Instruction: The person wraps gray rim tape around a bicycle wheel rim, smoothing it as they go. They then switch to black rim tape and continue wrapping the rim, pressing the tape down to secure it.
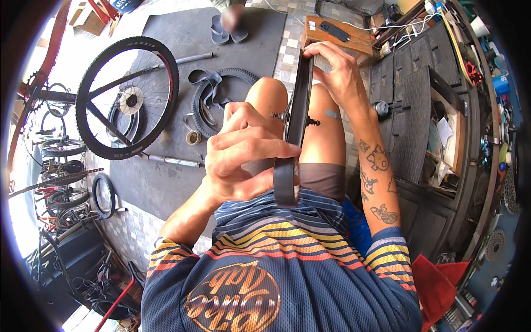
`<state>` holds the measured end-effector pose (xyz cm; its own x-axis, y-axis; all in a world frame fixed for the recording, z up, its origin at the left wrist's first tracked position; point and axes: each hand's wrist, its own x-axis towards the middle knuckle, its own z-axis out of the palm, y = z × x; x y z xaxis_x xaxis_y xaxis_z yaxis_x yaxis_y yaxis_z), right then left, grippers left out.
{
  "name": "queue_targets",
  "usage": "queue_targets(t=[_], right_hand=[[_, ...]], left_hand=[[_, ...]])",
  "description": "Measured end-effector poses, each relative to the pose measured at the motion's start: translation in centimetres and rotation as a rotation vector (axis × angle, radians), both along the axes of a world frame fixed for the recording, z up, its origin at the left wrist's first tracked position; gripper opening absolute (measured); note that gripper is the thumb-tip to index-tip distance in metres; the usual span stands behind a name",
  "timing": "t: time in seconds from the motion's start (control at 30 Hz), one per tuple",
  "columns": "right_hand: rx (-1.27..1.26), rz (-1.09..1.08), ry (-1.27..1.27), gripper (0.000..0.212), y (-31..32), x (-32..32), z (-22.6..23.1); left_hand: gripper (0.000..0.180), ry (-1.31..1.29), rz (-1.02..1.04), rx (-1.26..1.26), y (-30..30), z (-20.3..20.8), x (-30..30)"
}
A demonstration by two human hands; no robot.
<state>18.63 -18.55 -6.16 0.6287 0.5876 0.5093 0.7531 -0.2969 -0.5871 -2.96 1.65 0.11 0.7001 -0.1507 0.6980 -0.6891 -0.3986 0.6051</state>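
Note:
A small bicycle wheel (299, 105) stands edge-on over my lap, its dark rim channel facing up and its hub axle showing on both sides. A flat black rim strip (284, 185) loops off the rim's near end. My left hand (239, 152) is closed at that end, thumb and fingers gripping the strip against the rim. At the far end, my right hand (338, 72) pinches the rim between thumb and fingers. Whether its fingertips also hold part of the strip cannot be made out.
On the left, a large tyred wheel (82, 105) is in front of a frame. A loose tyre (243, 74) and grey strap (209, 83) lie on the dark mat (171, 188). Sandals (219, 34) and a wooden stool (354, 41) are ahead; a dark cabinet (406, 119) stands right.

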Motion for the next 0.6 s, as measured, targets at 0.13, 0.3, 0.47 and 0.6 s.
queue_targets(t=[0.13,0.3,0.47,0.6], right_hand=[[-0.003,0.005,-0.002,0.027,0.0,-0.2,0.1],[0.004,0.008,-0.032,0.027,0.2,-0.3,0.2],[0.002,-0.005,-0.033,0.026,0.4,-0.2,0.1],[-0.003,-0.025,-0.059,0.025,0.4,-0.2,0.1]], left_hand=[[0.034,0.073,-0.012,0.026,-0.2,0.5,-1.2],[0.034,0.169,0.035,0.047,-1.6,0.2,-3.0],[0.034,0.202,0.09,0.026,-1.7,-0.8,-3.8],[0.032,0.221,0.115,0.039,-1.8,-1.1,-4.2]])
